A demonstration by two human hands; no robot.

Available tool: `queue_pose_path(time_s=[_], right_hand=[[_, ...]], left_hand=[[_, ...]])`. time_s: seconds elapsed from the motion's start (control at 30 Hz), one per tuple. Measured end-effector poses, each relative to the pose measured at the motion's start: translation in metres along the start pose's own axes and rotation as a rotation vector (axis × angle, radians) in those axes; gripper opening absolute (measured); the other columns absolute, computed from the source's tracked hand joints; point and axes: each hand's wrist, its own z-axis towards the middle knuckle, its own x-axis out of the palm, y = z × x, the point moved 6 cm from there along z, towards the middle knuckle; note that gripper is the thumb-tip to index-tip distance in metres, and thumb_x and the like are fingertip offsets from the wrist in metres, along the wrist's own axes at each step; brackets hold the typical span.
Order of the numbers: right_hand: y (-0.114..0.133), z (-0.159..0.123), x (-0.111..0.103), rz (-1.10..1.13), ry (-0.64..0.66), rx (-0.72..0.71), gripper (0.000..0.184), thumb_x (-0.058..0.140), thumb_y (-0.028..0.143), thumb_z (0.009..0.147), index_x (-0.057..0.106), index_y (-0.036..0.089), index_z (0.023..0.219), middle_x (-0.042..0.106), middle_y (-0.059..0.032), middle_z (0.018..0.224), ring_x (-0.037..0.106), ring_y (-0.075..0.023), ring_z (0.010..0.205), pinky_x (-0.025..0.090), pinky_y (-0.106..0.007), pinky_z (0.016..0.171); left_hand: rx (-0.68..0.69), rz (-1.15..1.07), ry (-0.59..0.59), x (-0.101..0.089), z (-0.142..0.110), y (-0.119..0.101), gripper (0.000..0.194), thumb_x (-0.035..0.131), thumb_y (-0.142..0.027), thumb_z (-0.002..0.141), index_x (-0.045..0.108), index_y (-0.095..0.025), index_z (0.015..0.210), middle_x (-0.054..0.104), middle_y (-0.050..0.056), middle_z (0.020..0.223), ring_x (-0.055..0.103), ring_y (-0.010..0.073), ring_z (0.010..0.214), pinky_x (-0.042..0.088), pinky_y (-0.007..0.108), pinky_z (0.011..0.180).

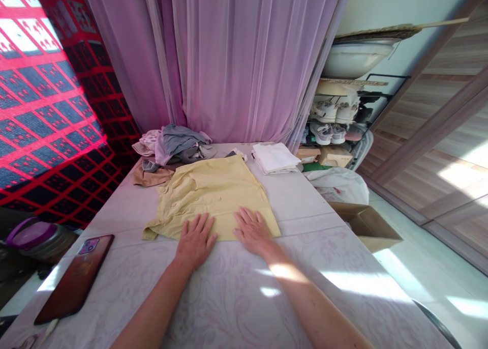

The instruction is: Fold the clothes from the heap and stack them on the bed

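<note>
A yellow garment with buttons (217, 186), which looks like a shirt, lies spread on the table in front of me. My left hand (195, 241) rests flat on its near edge, left of the middle, fingers stretched out. On the near right part of the cloth lies my right hand (252, 232), also flat with the fingers spread. Neither hand grips anything. Small wrinkles run across the left part of the garment, and its lower left corner is turned up.
A heap of clothes (175, 145) sits at the back left, a folded white stack (276, 158) at the back right. A phone (76, 278) lies at the left edge. Beside the table on the right stand a cardboard box (366, 227) and a shoe rack (328, 133).
</note>
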Motion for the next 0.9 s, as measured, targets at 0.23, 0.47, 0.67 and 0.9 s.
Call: queue_pose_path(time_s=[0.23, 0.47, 0.67, 0.9], right_hand=[[-0.052, -0.019, -0.003, -0.097, 0.04, 0.243, 0.057, 0.025, 0.043, 0.098, 0.027, 0.021, 0.151, 0.018, -0.0075, 0.159, 0.014, -0.0223, 0.146, 0.012, -0.048, 0.115], [-0.052, -0.019, 0.002, -0.149, 0.03, 0.254, 0.055, 0.025, 0.041, 0.098, 0.028, 0.023, 0.15, 0.019, -0.0073, 0.159, 0.017, -0.0223, 0.145, 0.015, -0.052, 0.114], [-0.053, -0.019, 0.002, -0.174, -0.018, 0.243, 0.055, 0.025, 0.043, 0.098, 0.032, 0.023, 0.148, 0.023, -0.009, 0.157, 0.019, -0.0229, 0.144, 0.016, -0.051, 0.113], [-0.055, -0.02, 0.005, -0.196, -0.022, 0.239, 0.055, 0.026, 0.043, 0.098, 0.032, 0.023, 0.149, 0.024, -0.0092, 0.157, 0.02, -0.0229, 0.144, 0.015, -0.051, 0.113]], left_hand=[[-0.114, 0.001, -0.048, 0.0, -0.012, 0.045, 0.055, 0.031, -0.046, 0.096, 0.044, -0.019, 0.142, 0.041, 0.008, 0.15, 0.034, 0.0267, 0.14, 0.027, 0.046, 0.114], [-0.206, -0.003, -0.064, -0.01, -0.014, 0.047, 0.054, 0.029, -0.043, 0.096, 0.046, -0.015, 0.14, 0.044, 0.013, 0.147, 0.039, 0.0288, 0.136, 0.025, 0.052, 0.113], [0.012, -0.152, -0.011, -0.008, 0.022, -0.059, 0.053, 0.029, -0.042, 0.096, 0.04, -0.021, 0.144, 0.042, 0.007, 0.149, 0.034, 0.0254, 0.139, 0.023, 0.048, 0.116], [0.009, -0.136, 0.019, 0.003, 0.023, -0.046, 0.054, 0.03, -0.047, 0.097, 0.04, -0.023, 0.144, 0.037, 0.005, 0.152, 0.032, 0.0248, 0.141, 0.023, 0.05, 0.116]])
